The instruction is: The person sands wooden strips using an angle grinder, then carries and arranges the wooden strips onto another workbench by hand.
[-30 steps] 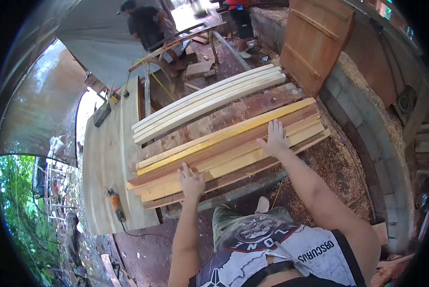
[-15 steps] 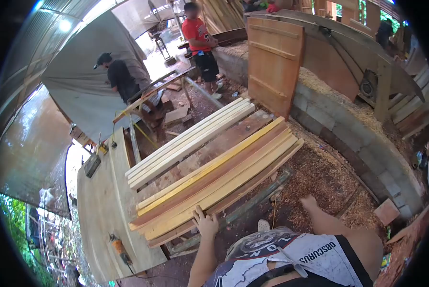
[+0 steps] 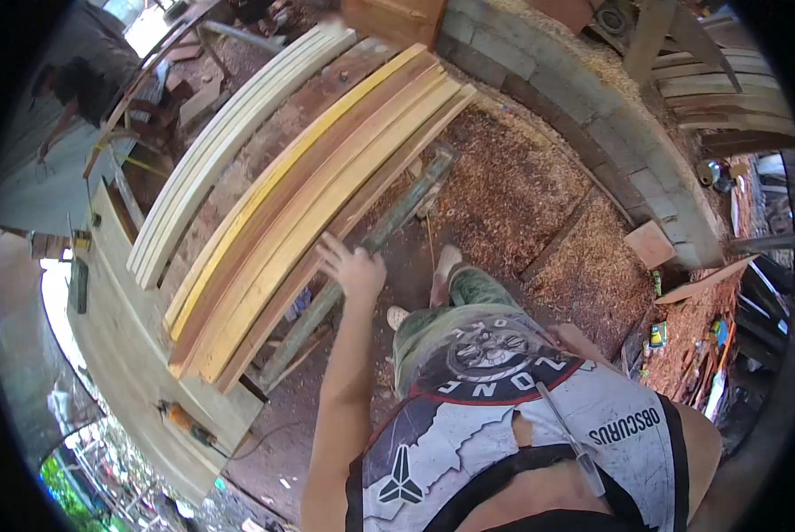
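My left hand (image 3: 353, 269) is open, its fingers apart at the near edge of a reddish-brown board (image 3: 344, 217). Beside that board lie pale yellow boards (image 3: 313, 230), a brown board (image 3: 304, 199) and a bright yellow one (image 3: 296, 164), side by side. Further off are several whitish strips (image 3: 225, 142). On the right, a bit of skin (image 3: 579, 341) shows beside my shirt at hip height; the fingers of my right hand are hidden.
An orange power tool (image 3: 185, 421) with a cord lies on a wide plywood sheet (image 3: 140, 355) at left. A co-worker (image 3: 83, 84) bends at upper left. A block wall (image 3: 584, 133) curves past sawdust-covered ground (image 3: 522, 177). A metal bar (image 3: 406, 204) runs below the boards.
The view has swung down and to the right. My right hand has left the boards and moved down beside my body. My left hand has shifted to the near edge of the boards.
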Action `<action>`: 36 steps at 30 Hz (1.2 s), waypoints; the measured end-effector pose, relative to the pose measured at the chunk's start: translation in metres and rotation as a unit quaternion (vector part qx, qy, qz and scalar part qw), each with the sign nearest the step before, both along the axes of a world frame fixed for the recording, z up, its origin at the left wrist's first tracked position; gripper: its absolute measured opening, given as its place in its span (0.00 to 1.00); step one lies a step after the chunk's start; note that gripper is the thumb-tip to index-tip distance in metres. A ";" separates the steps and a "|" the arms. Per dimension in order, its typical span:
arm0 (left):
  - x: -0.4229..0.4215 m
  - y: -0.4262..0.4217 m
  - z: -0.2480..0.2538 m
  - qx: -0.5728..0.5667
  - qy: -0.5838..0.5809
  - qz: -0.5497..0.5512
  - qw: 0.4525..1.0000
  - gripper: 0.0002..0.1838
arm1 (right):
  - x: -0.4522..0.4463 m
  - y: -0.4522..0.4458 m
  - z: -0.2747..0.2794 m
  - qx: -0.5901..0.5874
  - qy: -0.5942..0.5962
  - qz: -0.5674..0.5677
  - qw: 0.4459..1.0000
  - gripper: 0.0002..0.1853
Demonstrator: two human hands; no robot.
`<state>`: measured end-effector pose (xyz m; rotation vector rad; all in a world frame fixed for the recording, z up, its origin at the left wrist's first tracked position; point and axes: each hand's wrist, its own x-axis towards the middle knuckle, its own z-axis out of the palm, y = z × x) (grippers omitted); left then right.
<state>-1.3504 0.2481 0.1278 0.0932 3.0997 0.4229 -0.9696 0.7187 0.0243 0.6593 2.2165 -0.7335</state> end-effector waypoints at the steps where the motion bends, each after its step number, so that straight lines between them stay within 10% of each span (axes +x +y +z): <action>1: 0.001 0.009 -0.003 0.018 -0.003 0.005 1.000 0.21 | -0.023 -0.010 0.027 -0.063 -0.018 -0.164 0.984 0.14; 5: -0.001 0.021 0.004 0.009 -0.015 0.059 0.998 0.23 | -0.090 0.017 0.024 -0.191 -0.024 -0.400 0.896 0.15; 14: 0.037 0.076 0.002 0.007 -0.116 0.198 0.973 0.32 | -0.285 0.111 0.025 -0.196 0.039 -0.285 0.937 0.16; 22: 0.006 0.135 -0.019 0.051 0.097 0.382 0.918 0.27 | -0.356 0.224 -0.015 -0.306 0.001 -0.267 0.914 0.12; 24: -0.013 0.134 -0.014 0.053 0.128 0.356 0.924 0.24 | -0.371 0.224 -0.006 -0.185 -0.033 -0.173 0.967 0.12; 28: -0.040 0.136 -0.009 0.063 -0.075 0.363 0.927 0.33 | -0.400 0.222 -0.027 -0.257 -0.087 -0.256 0.928 0.11; 36: -0.035 0.066 0.008 0.043 -0.109 0.475 0.872 0.42 | -0.491 0.158 0.041 -0.278 -0.064 -0.242 0.927 0.16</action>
